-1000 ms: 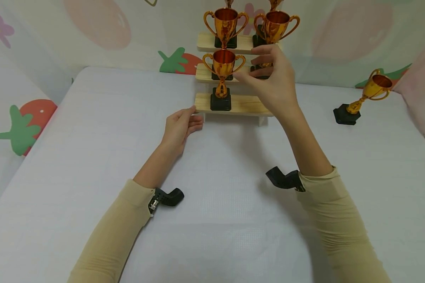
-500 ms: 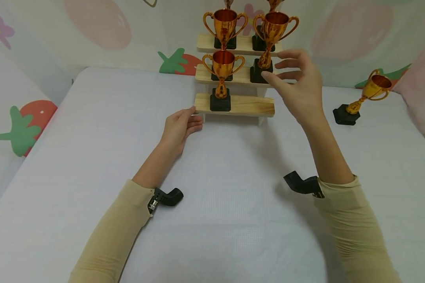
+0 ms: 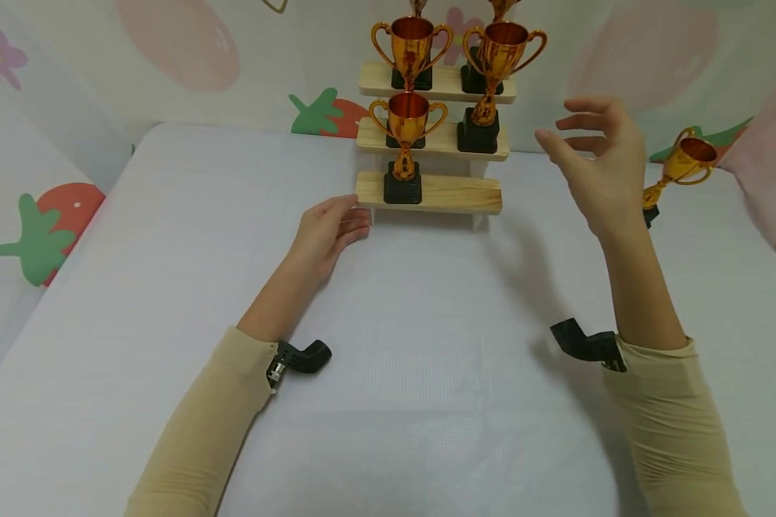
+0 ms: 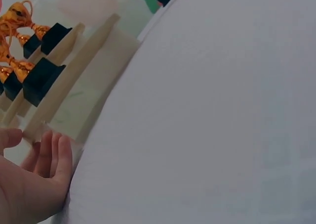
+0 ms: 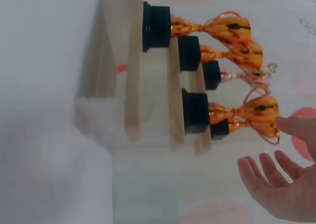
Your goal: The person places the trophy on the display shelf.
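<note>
A three-step wooden display stand (image 3: 455, 194) stands against the back wall. My left hand (image 3: 323, 233) holds the left end of its lowest step; in the left wrist view the thumb and fingers lie around the plank's end. A gold trophy cup (image 3: 403, 188) on a black base sits on the left of that step, whose right part is bare. On the middle step's right stands another gold trophy (image 3: 478, 135). My right hand (image 3: 604, 169) is raised in the air to the right of the stand, fingers apart and loosely bent, nothing between them. It partly hides a lone trophy (image 3: 688, 159).
More trophies (image 3: 412, 47) stand behind on the middle and top steps, some cut off by the frame. The lone trophy stands at the far right of the white-covered table (image 3: 427, 359). A printed curtain (image 3: 168, 57) closes off the back.
My right hand has released the trophy on the middle step's right and moved away to the right, overlapping the lone trophy. My left hand has stayed at the stand.
</note>
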A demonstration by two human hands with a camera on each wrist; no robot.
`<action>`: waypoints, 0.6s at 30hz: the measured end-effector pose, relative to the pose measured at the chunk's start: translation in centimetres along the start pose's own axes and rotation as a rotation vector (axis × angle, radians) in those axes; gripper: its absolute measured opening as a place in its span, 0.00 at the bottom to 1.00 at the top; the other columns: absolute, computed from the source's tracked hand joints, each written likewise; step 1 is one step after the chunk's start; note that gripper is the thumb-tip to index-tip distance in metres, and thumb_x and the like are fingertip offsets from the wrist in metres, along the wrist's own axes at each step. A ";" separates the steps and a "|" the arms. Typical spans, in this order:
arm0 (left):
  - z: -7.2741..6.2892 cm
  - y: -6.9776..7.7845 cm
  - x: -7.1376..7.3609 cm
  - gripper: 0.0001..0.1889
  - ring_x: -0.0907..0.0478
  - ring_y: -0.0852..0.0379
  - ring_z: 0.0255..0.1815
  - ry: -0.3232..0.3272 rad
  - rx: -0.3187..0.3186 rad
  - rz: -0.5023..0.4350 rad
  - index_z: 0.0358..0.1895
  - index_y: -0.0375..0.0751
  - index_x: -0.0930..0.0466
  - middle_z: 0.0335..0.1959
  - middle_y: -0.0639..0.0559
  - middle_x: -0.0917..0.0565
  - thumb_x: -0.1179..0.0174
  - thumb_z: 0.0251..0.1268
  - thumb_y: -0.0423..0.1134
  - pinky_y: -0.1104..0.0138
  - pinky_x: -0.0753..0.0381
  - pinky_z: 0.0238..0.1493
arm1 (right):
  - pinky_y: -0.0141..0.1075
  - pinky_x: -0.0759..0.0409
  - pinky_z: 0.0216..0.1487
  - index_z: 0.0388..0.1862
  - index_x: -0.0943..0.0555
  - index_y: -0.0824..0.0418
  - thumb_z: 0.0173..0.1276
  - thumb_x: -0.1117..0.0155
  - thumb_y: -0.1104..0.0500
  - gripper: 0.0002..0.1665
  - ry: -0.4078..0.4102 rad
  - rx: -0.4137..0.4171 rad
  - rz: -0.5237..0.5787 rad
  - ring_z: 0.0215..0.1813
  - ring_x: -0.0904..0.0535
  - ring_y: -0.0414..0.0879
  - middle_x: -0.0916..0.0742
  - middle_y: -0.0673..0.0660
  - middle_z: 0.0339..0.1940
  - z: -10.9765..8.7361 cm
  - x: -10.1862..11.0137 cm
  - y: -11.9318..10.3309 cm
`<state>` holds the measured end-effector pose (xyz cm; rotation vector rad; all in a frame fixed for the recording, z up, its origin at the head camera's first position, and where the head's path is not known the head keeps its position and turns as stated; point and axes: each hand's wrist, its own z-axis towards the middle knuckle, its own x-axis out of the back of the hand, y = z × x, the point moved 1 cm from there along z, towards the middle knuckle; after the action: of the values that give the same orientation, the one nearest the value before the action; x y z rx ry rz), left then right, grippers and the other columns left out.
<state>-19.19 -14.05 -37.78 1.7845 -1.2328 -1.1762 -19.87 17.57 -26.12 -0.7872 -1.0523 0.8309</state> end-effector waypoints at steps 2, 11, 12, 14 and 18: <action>0.1 0.1 0.2 0.24 0.17 0.57 0.43 -0.017 0.002 0.001 0.75 0.32 0.32 0.48 0.46 0.18 0.46 0.85 0.40 0.74 0.11 0.47 | 0.20 0.16 0.45 0.65 0.20 0.54 0.73 0.26 0.58 0.24 0.013 -0.008 0.018 0.44 0.19 0.37 0.18 0.45 0.52 0.0 0.4 0.3; 0.2 0.4 0.7 0.25 0.18 0.57 0.50 -0.070 0.002 0.049 0.80 0.38 0.35 0.58 0.45 0.20 0.48 0.86 0.39 0.73 0.12 0.52 | 0.20 0.15 0.41 0.58 0.18 0.53 0.70 0.26 0.62 0.19 0.044 -0.027 0.113 0.39 0.17 0.38 0.18 0.46 0.48 0.1 2.0 1.5; 0.2 0.5 0.7 0.25 0.18 0.57 0.51 -0.071 -0.001 0.053 0.80 0.38 0.35 0.59 0.45 0.20 0.48 0.86 0.38 0.73 0.12 0.52 | 0.20 0.14 0.41 0.57 0.18 0.53 0.69 0.25 0.63 0.19 0.048 -0.027 0.131 0.38 0.17 0.38 0.18 0.47 0.48 0.2 2.1 1.6; 0.2 0.5 0.6 0.25 0.18 0.57 0.51 -0.071 -0.005 0.054 0.79 0.37 0.35 0.59 0.45 0.21 0.48 0.86 0.38 0.73 0.12 0.52 | 0.20 0.14 0.40 0.55 0.17 0.53 0.68 0.25 0.64 0.19 0.055 -0.031 0.163 0.37 0.17 0.38 0.18 0.48 0.47 0.4 2.5 1.8; 0.2 0.5 0.4 0.25 0.18 0.57 0.50 -0.071 -0.008 0.049 0.79 0.37 0.35 0.58 0.46 0.21 0.49 0.87 0.37 0.73 0.12 0.50 | 0.20 0.14 0.39 0.54 0.17 0.51 0.67 0.25 0.64 0.19 0.079 -0.060 0.159 0.35 0.17 0.38 0.18 0.48 0.47 0.6 3.3 2.0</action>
<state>-19.43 -14.60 -37.54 1.7101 -1.3032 -1.2241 -19.99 21.52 -26.31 -0.9567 -0.9569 0.8991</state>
